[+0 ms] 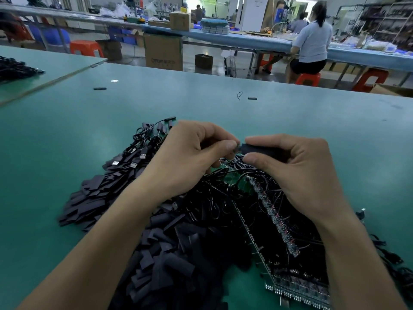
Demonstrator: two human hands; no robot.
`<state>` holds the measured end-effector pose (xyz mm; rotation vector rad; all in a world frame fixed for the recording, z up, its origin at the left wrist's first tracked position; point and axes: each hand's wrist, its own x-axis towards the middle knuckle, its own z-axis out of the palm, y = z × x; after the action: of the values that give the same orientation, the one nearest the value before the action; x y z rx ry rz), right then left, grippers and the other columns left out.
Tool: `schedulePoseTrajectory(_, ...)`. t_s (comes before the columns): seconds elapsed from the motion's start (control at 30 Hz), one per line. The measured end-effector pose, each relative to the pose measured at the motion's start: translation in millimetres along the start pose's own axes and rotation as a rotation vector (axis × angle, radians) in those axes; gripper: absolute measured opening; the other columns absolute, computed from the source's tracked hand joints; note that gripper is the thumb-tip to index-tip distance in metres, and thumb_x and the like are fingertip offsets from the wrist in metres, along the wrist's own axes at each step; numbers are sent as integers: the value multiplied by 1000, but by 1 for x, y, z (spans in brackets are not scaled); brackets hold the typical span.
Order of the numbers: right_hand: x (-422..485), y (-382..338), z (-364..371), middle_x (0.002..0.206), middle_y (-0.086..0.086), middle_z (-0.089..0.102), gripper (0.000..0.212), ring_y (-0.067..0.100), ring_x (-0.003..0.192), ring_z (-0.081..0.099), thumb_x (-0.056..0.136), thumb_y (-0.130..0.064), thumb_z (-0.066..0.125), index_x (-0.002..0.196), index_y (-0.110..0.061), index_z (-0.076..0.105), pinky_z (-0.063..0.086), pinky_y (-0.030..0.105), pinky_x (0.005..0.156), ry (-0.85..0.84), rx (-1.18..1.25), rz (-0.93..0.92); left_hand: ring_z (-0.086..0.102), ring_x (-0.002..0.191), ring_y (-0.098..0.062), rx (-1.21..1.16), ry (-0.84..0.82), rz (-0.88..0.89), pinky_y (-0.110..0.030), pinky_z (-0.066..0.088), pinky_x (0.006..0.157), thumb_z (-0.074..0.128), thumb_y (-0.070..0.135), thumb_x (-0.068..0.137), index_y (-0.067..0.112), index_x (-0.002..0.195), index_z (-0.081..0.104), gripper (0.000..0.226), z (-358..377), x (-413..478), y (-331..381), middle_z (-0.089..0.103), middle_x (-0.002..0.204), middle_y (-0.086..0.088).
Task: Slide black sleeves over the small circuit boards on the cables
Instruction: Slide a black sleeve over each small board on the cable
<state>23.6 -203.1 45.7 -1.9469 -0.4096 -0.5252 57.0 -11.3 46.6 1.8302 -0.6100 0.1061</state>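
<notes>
Black sleeve (pixel 257 149) is held above the heap mid-table, toward the near edge of the table (pixel 67 135); right hand (pixel 297 171) clamps it between thumb and curled fingers; left hand (pixel 190 157) pinches a thin cable (pixel 237 147) at the sleeve's left end, fingertips together; the small board itself is hidden. Pile of loose sleeves (pixel 143 253) lies under the left forearm, touching tangled cables (pixel 214 198) and a green board panel (pixel 240 185) below the right hand; one stray sleeve (pixel 100 88) lies well apart toward the far edge.
</notes>
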Motion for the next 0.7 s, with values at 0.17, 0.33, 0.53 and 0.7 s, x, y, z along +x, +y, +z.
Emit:
schedulePoseTrajectory(0.17, -1, 1, 2, 87, -15, 77, 25, 3, 85, 74, 78, -12, 82, 96, -29, 77, 57, 20, 80, -57, 23, -13, 62, 55, -5, -3, -36, -20, -16, 47, 53, 67, 21, 95, 28, 100, 60, 11, 0, 1, -3, 72, 68, 1)
schedulePoseTrajectory(0.33, 0, 3, 4, 83, -15, 77, 24, 3, 80, 74, 78, -10, 82, 90, -29, 77, 56, 17, 75, -1, 34, -2, 69, 62, -7, -10, -59, 6, -20, 52, 60, 71, 25, 92, 27, 100, 63, 11, -2, 0, -4, 75, 75, 4)
schedulePoseTrajectory(0.53, 1, 6, 3, 77, -18, 75, 24, -1, 70, 71, 78, -13, 83, 89, -34, 76, 52, 12, 68, 62, 20, 10, 70, 69, -15, 126, 42, 35, -40, 57, 69, 72, 30, 91, 27, 88, 71, 4, 0, 1, -6, 73, 75, 6)
schedulePoseTrajectory(0.7, 1, 6, 3, 83, -19, 76, 24, 1, 77, 72, 77, -18, 84, 89, -37, 76, 56, 17, 74, 78, 3, 12, 62, 61, -22, 301, 85, 37, -41, 47, 63, 65, 38, 94, 21, 77, 72, 25, 3, 1, -6, 69, 65, -1)
